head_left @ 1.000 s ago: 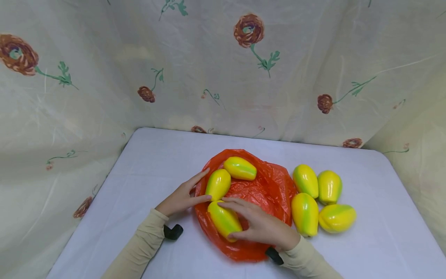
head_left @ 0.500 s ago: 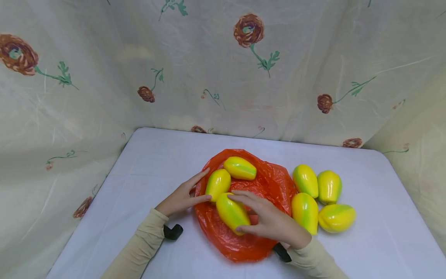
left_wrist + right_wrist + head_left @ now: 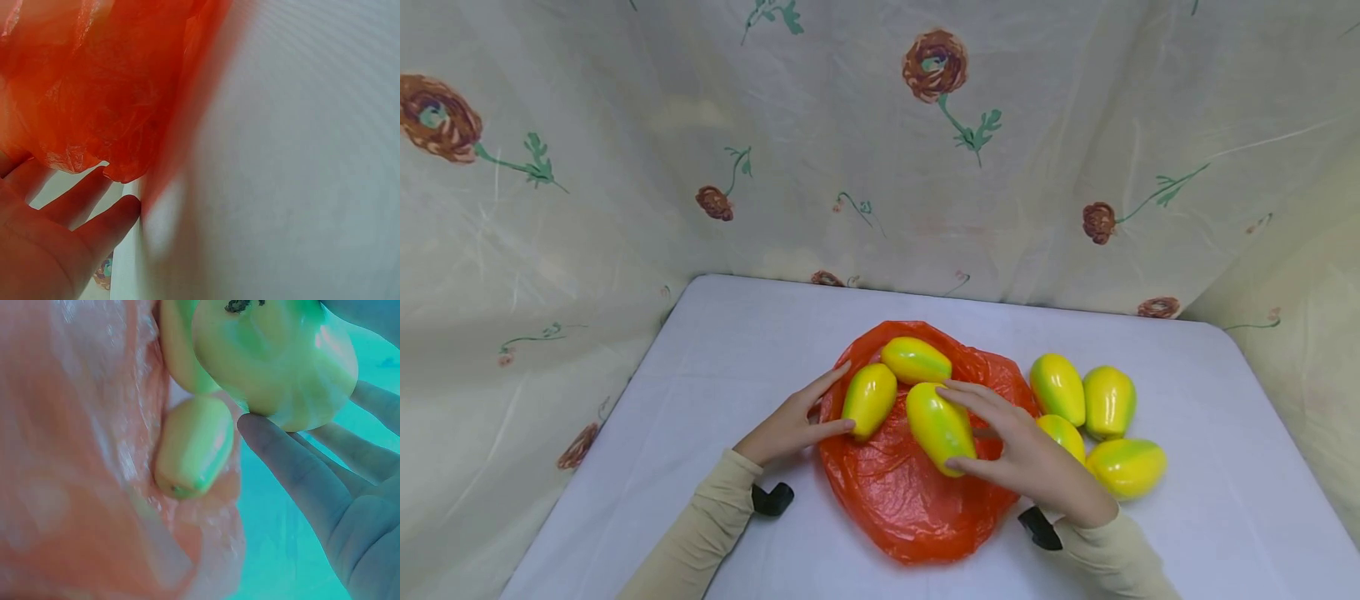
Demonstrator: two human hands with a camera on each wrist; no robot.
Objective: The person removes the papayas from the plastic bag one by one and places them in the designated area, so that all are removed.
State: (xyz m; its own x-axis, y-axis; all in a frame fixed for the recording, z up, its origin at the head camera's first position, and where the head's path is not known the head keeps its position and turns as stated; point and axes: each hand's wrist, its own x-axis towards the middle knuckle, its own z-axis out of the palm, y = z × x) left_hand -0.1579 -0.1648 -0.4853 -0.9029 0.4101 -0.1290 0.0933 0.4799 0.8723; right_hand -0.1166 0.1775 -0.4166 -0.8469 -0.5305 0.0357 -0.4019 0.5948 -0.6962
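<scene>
In the head view my right hand (image 3: 1022, 454) grips a glossy yellow-green papaya (image 3: 940, 429), thumb at its near end and fingers at its far end. It is held above the open red plastic bag (image 3: 910, 508). Two more papayas lie inside at the bag's far left, one at the back (image 3: 916, 360) and one at the left (image 3: 869, 402). My left hand (image 3: 797, 423) rests against the bag's left rim with spread fingers. The left wrist view shows those fingers (image 3: 106, 225) loosely extended beside the red plastic. The held papaya (image 3: 275, 362) fills the top of the right wrist view.
Several papayas stand grouped on the white table right of the bag, among them a front-right one (image 3: 1126, 469); my right hand partly covers another (image 3: 1062, 435). A flowered curtain (image 3: 865, 150) hangs behind the table (image 3: 737, 333).
My right hand has lifted the papaya from the bag's front left and carried it right and back. My left hand has stayed at the rim.
</scene>
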